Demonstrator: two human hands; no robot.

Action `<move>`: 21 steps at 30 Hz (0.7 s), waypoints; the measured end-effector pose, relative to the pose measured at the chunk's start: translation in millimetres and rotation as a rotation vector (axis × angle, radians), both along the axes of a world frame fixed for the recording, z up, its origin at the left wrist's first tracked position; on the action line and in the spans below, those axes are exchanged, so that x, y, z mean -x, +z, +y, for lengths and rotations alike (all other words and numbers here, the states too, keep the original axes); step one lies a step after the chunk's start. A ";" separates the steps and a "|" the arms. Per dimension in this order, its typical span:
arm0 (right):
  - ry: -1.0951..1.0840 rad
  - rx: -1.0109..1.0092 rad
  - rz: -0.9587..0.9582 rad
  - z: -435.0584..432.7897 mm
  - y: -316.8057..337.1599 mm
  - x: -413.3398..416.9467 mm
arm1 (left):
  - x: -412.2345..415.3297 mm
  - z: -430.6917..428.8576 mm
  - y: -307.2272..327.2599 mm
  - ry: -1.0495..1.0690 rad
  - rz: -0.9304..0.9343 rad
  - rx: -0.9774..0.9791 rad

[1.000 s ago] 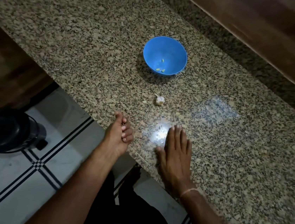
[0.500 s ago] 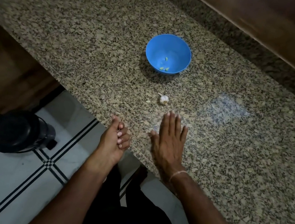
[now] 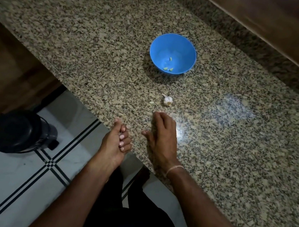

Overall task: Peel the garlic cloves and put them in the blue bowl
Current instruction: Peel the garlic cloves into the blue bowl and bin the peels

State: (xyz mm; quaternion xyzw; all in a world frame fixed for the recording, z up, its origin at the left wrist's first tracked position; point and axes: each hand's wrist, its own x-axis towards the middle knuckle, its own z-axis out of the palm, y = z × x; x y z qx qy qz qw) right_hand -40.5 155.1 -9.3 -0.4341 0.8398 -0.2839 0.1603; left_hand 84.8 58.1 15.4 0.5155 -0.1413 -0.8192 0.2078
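The left hand (image 3: 115, 145) is hanging cupped and empty-looking at the counter's (image 3: 79, 30) near edge, maybe for catching skins, while the right hand (image 3: 162, 139) is lying curled, its hold hidden, near the garlic (image 3: 168, 101) before the blue bowl (image 3: 187, 50).

No readable text, label, brand or number anywhere.

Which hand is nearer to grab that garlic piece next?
Right. The right hand lies on the counter just short of the garlic, fingers pointing at it. The left hand sits farther back at the counter edge, fingers curled.
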 end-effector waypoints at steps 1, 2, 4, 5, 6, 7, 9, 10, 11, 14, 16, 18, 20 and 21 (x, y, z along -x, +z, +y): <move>0.013 0.035 0.002 -3.9 0.3 0.0 | 0.7 0.1 -0.3 -0.001 0.001 -0.006; 0.021 0.065 -0.001 -9.3 0.2 -0.6 | 1.7 0.5 0.1 -0.002 0.001 -0.011; 0.022 0.112 -0.013 -20.8 -3.7 -1.0 | 3.5 1.2 2.8 -0.001 0.002 -0.019; 0.015 0.131 -0.021 -26.0 -6.0 -1.2 | 4.1 1.3 4.3 -0.001 0.004 -0.018; 0.001 0.150 -0.025 -30.7 -8.1 -1.4 | 4.7 1.1 5.5 -0.002 0.005 -0.015; -0.020 0.163 -0.023 -34.7 -9.0 -1.5 | 5.2 0.9 6.6 -0.002 0.007 -0.013; -0.055 0.159 -0.006 -41.4 -6.8 0.3 | 5.3 -0.6 7.5 0.000 0.009 -0.014; -0.054 0.141 0.013 -44.3 -5.4 2.0 | 4.7 -1.8 7.8 0.003 0.009 -0.014; -0.039 0.112 0.030 -46.3 -3.2 3.8 | 3.6 -3.1 7.7 0.005 0.011 -0.013; 0.025 0.035 0.117 -49.0 0.4 7.0 | 0.8 -6.1 8.4 0.005 0.020 -0.012; 0.046 0.020 0.171 -49.5 -0.4 6.6 | -1.1 -7.8 9.4 0.006 0.027 -0.013; 0.065 0.010 0.233 -47.1 -0.3 4.5 | -4.3 -9.3 10.1 0.008 0.038 -0.014; 0.096 -0.033 0.259 -42.0 2.0 1.3 | -9.2 -10.6 10.3 0.011 0.042 -0.011; 0.101 -0.054 0.252 -38.6 4.4 -1.3 | -12.6 -11.3 10.1 0.016 0.042 -0.012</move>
